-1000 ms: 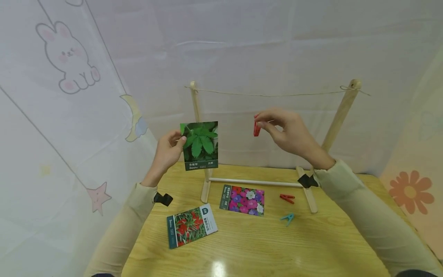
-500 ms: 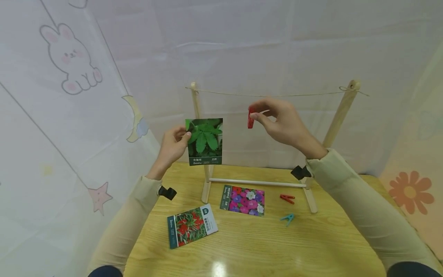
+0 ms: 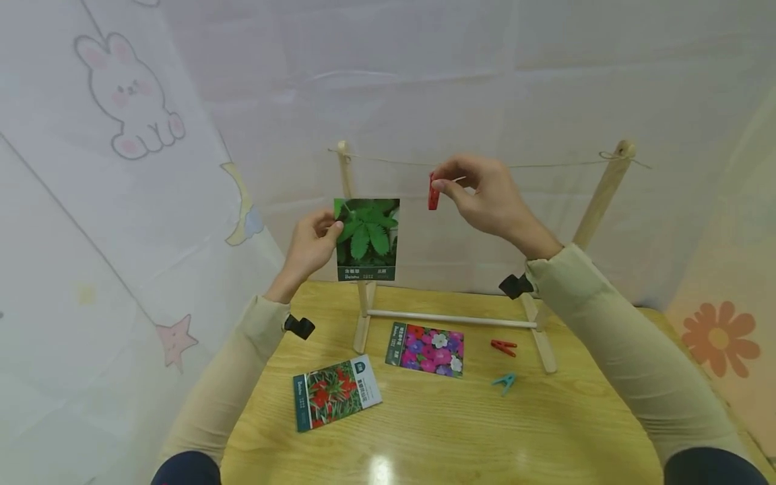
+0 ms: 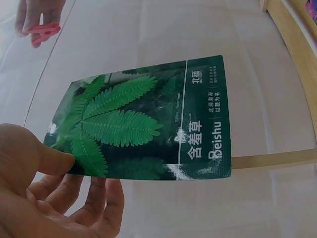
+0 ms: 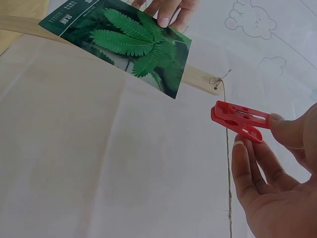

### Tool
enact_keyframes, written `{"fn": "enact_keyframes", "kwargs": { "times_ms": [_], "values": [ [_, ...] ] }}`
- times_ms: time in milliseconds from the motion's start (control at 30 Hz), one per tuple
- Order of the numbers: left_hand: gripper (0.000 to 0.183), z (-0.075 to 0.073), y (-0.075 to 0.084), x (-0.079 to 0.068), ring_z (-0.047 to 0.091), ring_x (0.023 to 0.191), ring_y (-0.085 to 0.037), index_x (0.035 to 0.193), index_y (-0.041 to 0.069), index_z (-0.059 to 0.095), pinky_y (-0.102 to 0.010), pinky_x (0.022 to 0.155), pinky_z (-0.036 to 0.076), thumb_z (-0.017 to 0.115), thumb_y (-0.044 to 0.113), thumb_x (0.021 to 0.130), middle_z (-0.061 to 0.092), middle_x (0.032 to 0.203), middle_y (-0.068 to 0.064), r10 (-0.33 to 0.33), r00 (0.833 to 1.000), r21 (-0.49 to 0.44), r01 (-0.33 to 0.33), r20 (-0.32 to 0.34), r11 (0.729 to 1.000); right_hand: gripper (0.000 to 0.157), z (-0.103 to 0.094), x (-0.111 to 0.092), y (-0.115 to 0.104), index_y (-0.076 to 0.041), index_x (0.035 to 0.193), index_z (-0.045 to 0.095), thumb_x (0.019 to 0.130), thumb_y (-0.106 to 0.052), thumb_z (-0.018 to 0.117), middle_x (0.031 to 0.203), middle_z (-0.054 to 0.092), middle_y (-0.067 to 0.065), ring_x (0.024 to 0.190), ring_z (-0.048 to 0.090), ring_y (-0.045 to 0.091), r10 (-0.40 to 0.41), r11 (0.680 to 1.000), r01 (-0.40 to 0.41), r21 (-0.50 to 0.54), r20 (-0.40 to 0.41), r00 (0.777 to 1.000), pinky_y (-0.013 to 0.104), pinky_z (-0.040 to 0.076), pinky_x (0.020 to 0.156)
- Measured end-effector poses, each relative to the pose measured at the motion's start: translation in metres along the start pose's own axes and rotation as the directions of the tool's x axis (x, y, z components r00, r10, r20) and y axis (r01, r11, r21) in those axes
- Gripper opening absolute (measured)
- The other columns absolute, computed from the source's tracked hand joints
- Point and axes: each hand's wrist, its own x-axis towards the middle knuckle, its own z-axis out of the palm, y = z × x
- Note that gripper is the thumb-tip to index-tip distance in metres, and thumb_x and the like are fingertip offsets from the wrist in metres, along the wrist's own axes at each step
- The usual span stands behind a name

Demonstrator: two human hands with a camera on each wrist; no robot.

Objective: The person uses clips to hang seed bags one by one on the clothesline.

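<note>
My left hand (image 3: pixel 313 246) pinches the left edge of a green seed packet (image 3: pixel 367 239) with a fern-like leaf on its front. The packet hangs upright in the air before the left post, below the string (image 3: pixel 400 162). In the left wrist view the thumb lies on the front of the packet and the fingers are behind it. My right hand (image 3: pixel 485 195) pinches a red clothespin (image 5: pixel 237 119) between thumb and fingers, near the string and to the right of the packet. The right wrist view shows the clothespin's handle ends in the grip, its nose pointing away.
A wooden frame with a left post (image 3: pixel 345 172) and a right post (image 3: pixel 600 195) carries the string. On the table (image 3: pixel 436 431) lie a packet with pink and purple flowers (image 3: pixel 427 350), a red-flowered packet (image 3: pixel 336 394), a red clothespin (image 3: pixel 504 347) and a blue clothespin (image 3: pixel 504 383).
Both hands have risen toward the string. The left hand carried the green packet up and right; the right hand brought the red clothespin up and left. Things on the table stayed put.
</note>
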Motion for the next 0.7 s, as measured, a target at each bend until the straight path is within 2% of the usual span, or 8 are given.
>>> {"fn": "enact_keyframes", "kwargs": {
  "times_ms": [200,433,700],
  "values": [
    [0.039,0.002,0.004,0.005,0.063,0.134,-0.040,0.144,0.000,0.060,-0.055,0.110,0.054,0.058,0.021,0.112,0.064,0.146,-0.023,-0.002,1.000,-0.015,0.002,-0.001,1.000,0.010,0.001,0.010,-0.004,-0.003,0.110,0.077,0.104,-0.007,0.070,0.107,0.078,0.011,0.097,0.071,0.023,0.008,1.000,-0.008,-0.003,-0.006,1.000,0.018,0.053,0.086],
    [0.034,0.008,0.008,0.008,0.064,0.132,-0.038,0.140,0.002,0.063,-0.054,0.107,0.055,0.057,0.021,0.112,0.066,0.144,-0.021,0.031,0.999,-0.020,-0.031,0.010,0.999,0.011,0.004,0.019,-0.011,-0.006,0.109,0.079,0.104,-0.010,0.070,0.107,0.079,0.011,0.099,0.071,0.024,0.034,0.999,-0.033,0.002,-0.036,0.999,0.021,0.054,0.087],
    [0.033,0.013,0.016,0.012,0.065,0.129,-0.037,0.139,0.002,0.064,-0.054,0.106,0.056,0.057,0.020,0.112,0.067,0.142,-0.021,0.042,0.999,-0.026,-0.041,0.005,0.999,0.011,0.009,0.029,-0.018,-0.006,0.106,0.080,0.103,-0.011,0.071,0.103,0.079,0.011,0.093,0.071,0.021,0.043,0.999,-0.042,0.023,-0.050,0.998,0.024,0.055,0.085]
  ]
}}
